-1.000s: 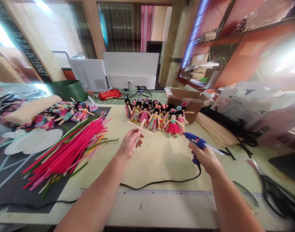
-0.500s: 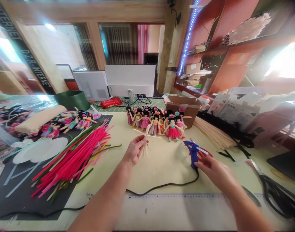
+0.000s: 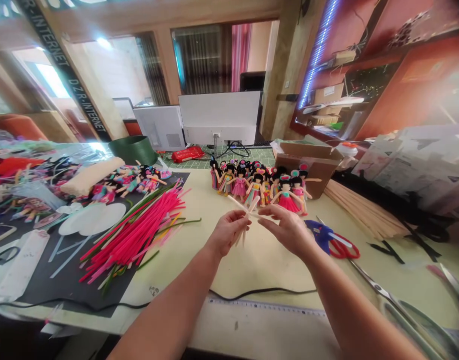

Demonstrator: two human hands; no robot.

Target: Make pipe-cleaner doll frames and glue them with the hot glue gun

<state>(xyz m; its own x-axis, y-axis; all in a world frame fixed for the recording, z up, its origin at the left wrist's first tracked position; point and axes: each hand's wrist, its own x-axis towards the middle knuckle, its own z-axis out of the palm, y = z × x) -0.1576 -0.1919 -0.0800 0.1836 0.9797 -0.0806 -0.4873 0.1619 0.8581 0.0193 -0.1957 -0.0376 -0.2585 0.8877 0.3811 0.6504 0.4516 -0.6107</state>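
Note:
My left hand (image 3: 229, 231) pinches a cream pipe-cleaner figure (image 3: 249, 209) whose strips spread out like limbs above the mat. My right hand (image 3: 284, 225) is at the figure's right side, thumb and fingertips drawn close around one of its strips. Just right of that hand lies a blue glue gun (image 3: 319, 234), partly behind it, beside red-handled scissors (image 3: 344, 246). Small black-haired dolls (image 3: 256, 186) in bright dresses stand in a group behind the figure.
Pink and green pipe cleaners (image 3: 139, 235) are heaped on the left, near white discs (image 3: 109, 219). A cardboard box (image 3: 308, 157) stands behind the dolls. Large scissors (image 3: 387, 295) lie at the right, and a black cord (image 3: 252, 295) crosses the front above a ruler (image 3: 267, 306).
My right hand has left the glue gun, which now lies on the table, and has moved left to the figure. The view has shifted left.

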